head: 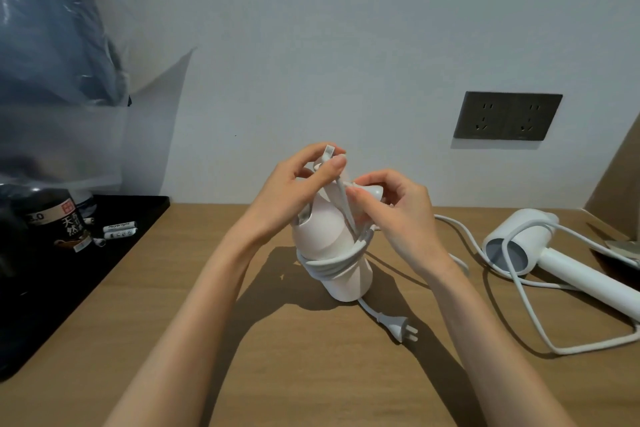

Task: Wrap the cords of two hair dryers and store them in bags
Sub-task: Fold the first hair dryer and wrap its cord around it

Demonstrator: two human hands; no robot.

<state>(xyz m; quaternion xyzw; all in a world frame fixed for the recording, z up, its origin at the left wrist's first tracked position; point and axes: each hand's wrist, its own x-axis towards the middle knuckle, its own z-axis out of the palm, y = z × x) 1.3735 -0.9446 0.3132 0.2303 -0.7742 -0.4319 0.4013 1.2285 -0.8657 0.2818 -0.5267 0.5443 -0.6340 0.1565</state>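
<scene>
A white hair dryer point(330, 246) stands on end at the middle of the wooden table point(138, 340), its white cord point(332, 262) coiled several times around the body. My left hand point(298, 185) pinches a flat white strap at the top of the dryer. My right hand point(391, 208) pinches the cord just right of it. The plug point(401, 329) lies loose on the table in front. A second white hair dryer point(540, 253) lies on its side at the right, with its cord point(526, 305) sprawled in loose loops around it.
A black tray point(114, 253) at the left holds a dark jar point(59, 218) and small white batteries point(119, 230). Clear plastic wrap point(69, 80) hangs over dark items behind it. A dark double wall socket point(507, 116) sits on the white wall.
</scene>
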